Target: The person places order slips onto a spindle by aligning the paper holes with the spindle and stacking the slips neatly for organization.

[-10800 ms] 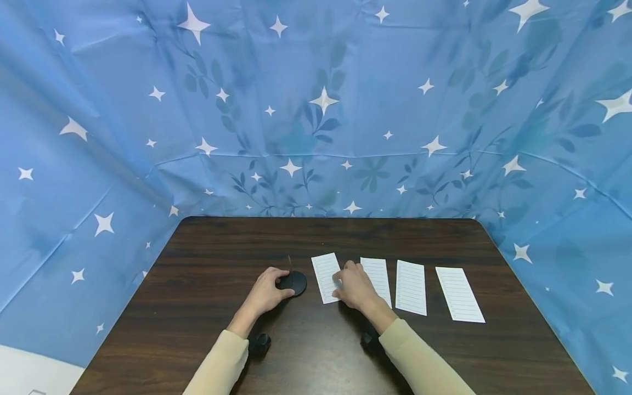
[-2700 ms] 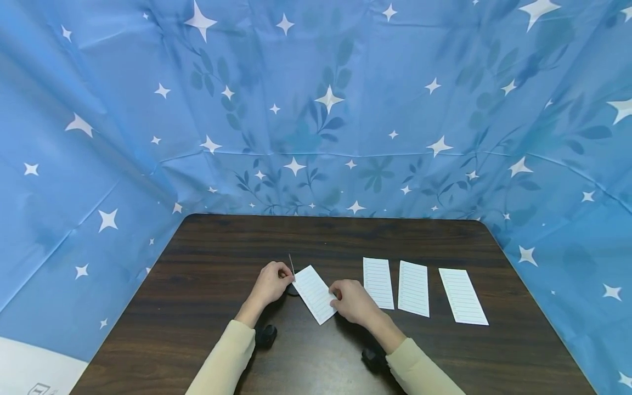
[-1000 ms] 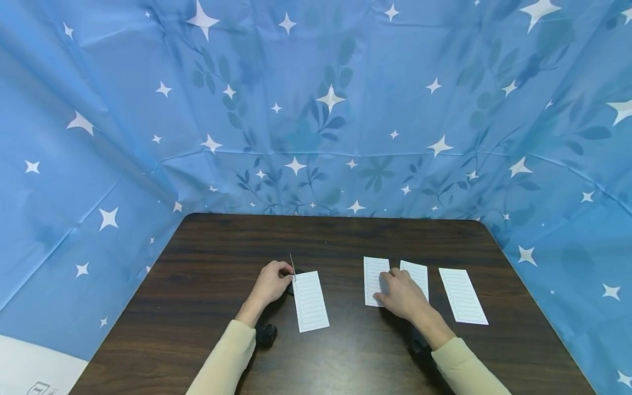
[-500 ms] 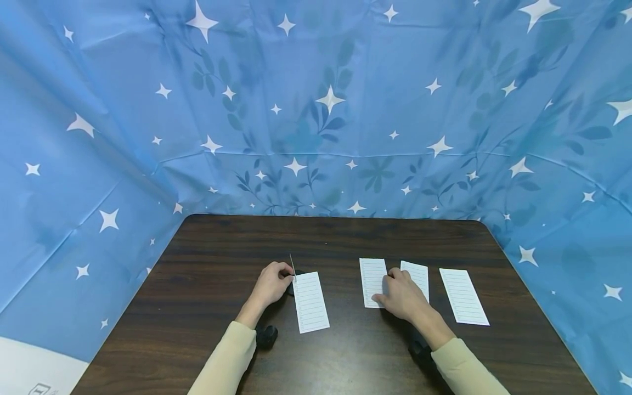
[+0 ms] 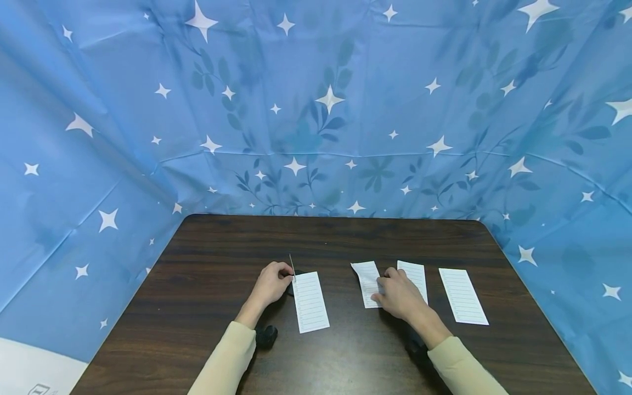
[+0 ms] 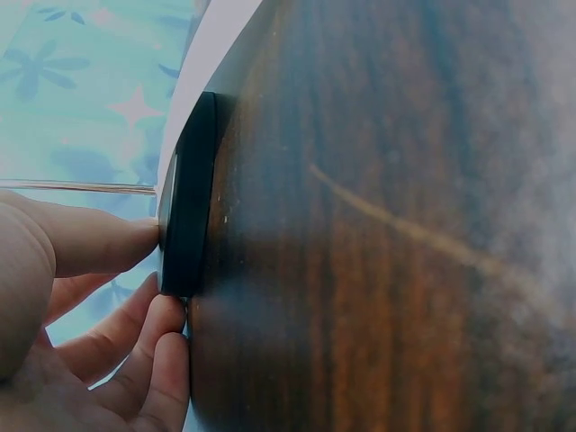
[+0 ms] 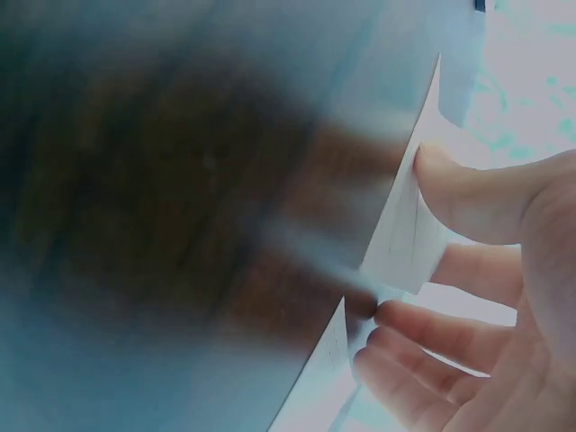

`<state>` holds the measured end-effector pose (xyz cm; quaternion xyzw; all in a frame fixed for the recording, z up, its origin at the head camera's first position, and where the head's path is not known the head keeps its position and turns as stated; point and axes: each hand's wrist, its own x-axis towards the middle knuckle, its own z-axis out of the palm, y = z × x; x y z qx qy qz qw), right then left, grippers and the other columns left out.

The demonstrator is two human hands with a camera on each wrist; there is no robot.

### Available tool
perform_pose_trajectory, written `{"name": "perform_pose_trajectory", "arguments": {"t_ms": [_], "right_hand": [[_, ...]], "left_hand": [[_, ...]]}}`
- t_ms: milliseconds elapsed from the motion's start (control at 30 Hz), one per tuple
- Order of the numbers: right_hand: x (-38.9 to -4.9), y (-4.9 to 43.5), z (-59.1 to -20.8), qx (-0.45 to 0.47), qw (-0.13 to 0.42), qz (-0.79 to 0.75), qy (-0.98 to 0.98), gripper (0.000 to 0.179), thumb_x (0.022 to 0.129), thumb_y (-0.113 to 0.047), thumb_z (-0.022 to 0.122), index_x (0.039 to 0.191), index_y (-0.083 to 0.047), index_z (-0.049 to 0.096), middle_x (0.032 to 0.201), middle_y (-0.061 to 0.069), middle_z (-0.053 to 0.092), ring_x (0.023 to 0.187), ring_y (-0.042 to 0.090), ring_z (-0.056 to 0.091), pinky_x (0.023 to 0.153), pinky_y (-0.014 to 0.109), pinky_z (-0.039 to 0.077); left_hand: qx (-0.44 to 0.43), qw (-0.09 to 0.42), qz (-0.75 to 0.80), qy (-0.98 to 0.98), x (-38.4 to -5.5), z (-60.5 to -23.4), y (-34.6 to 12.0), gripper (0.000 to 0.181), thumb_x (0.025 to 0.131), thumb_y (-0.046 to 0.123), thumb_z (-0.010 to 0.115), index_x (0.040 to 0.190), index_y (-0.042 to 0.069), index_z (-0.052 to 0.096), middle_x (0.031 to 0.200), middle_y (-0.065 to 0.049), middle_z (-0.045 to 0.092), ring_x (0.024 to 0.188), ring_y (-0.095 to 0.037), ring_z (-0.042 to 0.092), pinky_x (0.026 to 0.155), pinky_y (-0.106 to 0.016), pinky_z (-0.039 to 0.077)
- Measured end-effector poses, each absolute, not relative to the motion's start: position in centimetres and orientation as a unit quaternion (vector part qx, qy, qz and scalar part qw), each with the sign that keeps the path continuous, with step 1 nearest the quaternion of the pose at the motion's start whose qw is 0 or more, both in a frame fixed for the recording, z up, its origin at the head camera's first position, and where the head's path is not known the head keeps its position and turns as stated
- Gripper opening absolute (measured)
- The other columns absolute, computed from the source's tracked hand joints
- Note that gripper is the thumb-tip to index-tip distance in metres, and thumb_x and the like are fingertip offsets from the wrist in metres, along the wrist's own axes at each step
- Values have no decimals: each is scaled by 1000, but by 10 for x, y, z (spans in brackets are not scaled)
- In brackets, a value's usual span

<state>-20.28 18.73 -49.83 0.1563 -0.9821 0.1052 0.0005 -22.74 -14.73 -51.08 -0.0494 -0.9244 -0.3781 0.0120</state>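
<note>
My left hand (image 5: 269, 286) grips the edge of a receipt spike's round black base (image 6: 191, 198), thumb over the top and fingers at the side. Its thin metal rod (image 6: 90, 187) stands upright. A lined white paper slip (image 5: 312, 307) is on the rod, one corner at it, and covers much of the base. My right hand (image 5: 404, 296) pinches another lined slip (image 5: 364, 277), whose far left corner curls up. In the right wrist view the thumb presses this bent slip (image 7: 405, 225), with the other fingers behind and below it.
Two more lined slips lie to the right: one slip (image 5: 413, 274) partly behind my right hand, the other slip (image 5: 463, 296) farther right. The dark wooden table (image 5: 237, 236) ends at a blue star-patterned curtain (image 5: 316, 109).
Earlier, one slip was carried left onto the spike and let go. My right hand then moved right to another slip, which has since slid left, turned and curled at a corner.
</note>
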Motion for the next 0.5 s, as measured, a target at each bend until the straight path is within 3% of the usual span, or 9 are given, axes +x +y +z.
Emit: {"name": "perform_pose_trajectory", "arguments": {"t_ms": [233,500], "right_hand": [[-201,186,-500,166,26,132,-977,38,88,-22,80,116,3,73,114,17,65,104,35,57,90,49,49],[-203,181,-499,157,12,175,-972,33,88,-15,81,116,0,72,107,13,66,100,31,64,83,48,54]], "left_hand": [[-49,9,-382,-923,-228,-512,-148,7,97,8,66,99,11,72,109,-9,63,88,-20,59,77,-42,50],[-53,2,-388,-920,-228,-511,-150,6,97,8,66,98,11,72,104,-6,62,86,-18,58,75,-40,49]]}}
